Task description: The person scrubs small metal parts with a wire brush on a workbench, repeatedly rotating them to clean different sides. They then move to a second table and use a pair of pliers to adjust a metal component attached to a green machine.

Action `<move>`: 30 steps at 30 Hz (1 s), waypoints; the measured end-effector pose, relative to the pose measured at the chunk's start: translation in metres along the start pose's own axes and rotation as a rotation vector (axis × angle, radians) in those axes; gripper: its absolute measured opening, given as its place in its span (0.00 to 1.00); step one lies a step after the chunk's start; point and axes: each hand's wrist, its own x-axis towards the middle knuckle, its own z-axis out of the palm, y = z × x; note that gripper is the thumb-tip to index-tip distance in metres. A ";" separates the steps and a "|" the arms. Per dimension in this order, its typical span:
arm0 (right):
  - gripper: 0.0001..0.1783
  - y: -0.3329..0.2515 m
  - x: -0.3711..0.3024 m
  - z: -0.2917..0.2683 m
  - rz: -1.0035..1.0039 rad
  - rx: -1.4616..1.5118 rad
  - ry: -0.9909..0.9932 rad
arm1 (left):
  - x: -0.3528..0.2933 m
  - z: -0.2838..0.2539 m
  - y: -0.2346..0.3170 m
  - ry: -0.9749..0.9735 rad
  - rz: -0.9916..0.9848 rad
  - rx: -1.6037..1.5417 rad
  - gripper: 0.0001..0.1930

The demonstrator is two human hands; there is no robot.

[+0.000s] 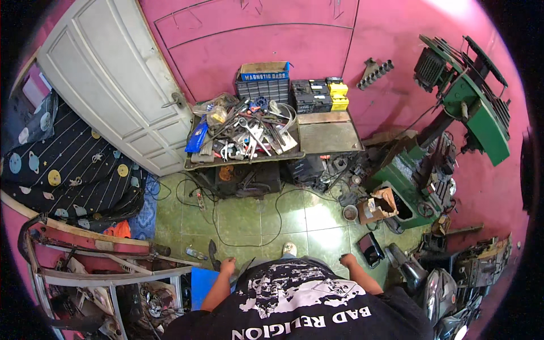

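My left hand (pixel 228 265) hangs low at my side with its fingers curled in, and nothing shows in it. Close beside it on the left is a dark, tapered object (pixel 213 253). My right hand (pixel 347 260) is out at the other side, fingers curled; a dark patch shows at the fingers, too small to name. To its right a dark, boxy object (pixel 371 249) lies on the tiles. One of my shoes (pixel 289 249) shows ahead of my body. The workbench (pixel 195 166), heaped with wrenches and other tools (pixel 249 133), stands in front, away from both hands.
A green drill press (pixel 476 110) rises at the right, near an open cardboard box (pixel 377 209) and a bucket (pixel 350 213). Black cable (pixel 247 245) loops over the green floor tiles. A metal frame (pixel 113 277) stands lower left; motorcycle parts (pixel 439 289) lie lower right. A white door (pixel 116 73) is at left.
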 end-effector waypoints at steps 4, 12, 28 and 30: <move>0.19 0.080 0.037 0.015 0.140 -0.090 -0.147 | 0.010 0.032 0.003 0.231 0.133 0.179 0.22; 0.17 0.051 0.073 -0.006 -0.037 -0.105 -0.342 | -0.006 0.017 0.015 0.302 -0.130 0.059 0.20; 0.35 -0.281 0.130 -0.236 -0.348 0.557 0.072 | 0.188 -0.071 0.237 -0.163 0.271 -0.235 0.29; 0.37 -0.356 0.116 -0.296 -0.530 0.783 -0.189 | 0.125 -0.111 0.365 -0.452 0.344 -0.585 0.33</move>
